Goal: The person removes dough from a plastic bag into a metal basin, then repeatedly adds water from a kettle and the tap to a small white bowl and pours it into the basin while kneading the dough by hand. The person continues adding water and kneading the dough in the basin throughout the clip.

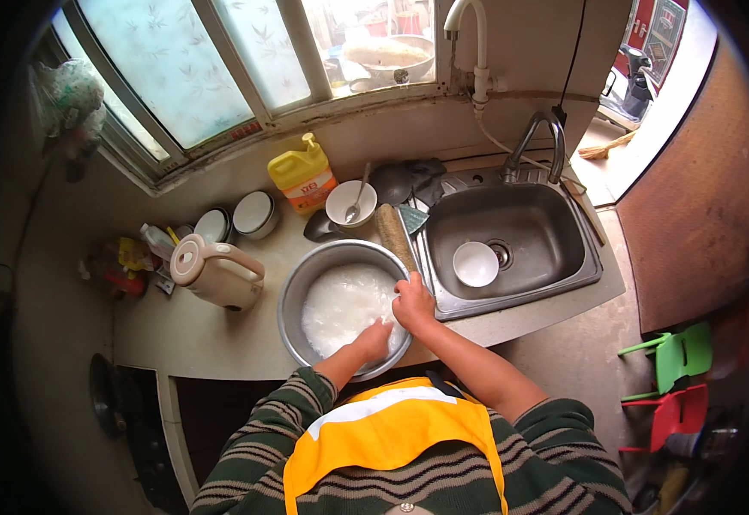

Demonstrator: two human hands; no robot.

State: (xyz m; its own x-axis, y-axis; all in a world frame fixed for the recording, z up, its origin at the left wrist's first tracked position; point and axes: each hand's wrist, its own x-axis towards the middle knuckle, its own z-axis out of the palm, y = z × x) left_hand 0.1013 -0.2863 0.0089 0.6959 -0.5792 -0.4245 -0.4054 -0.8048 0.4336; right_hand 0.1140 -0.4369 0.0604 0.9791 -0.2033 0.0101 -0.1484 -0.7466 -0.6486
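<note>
A large round metal basin [287, 319] stands at the counter's front edge, holding cloudy white liquid [344, 300]. My left hand [374, 339] reaches over the near side into the basin, its fingertips down in the white liquid and hidden. On the basin's right rim, my right hand [413, 302] is closed, with the fingers curled over the edge. What lies under the liquid's surface cannot be made out. Right behind the right hand, a long brown fibrous brush-like thing [395, 236] lies between basin and sink.
A steel sink [512, 296] to the right contains a white bowl [476, 263]. Behind the basin are another white bowl [340, 206] with a spoon and a yellow jug [303, 176]. A beige kettle [220, 279] and stacked bowls [254, 213] stand left. Small chairs [682, 359] occupy the floor.
</note>
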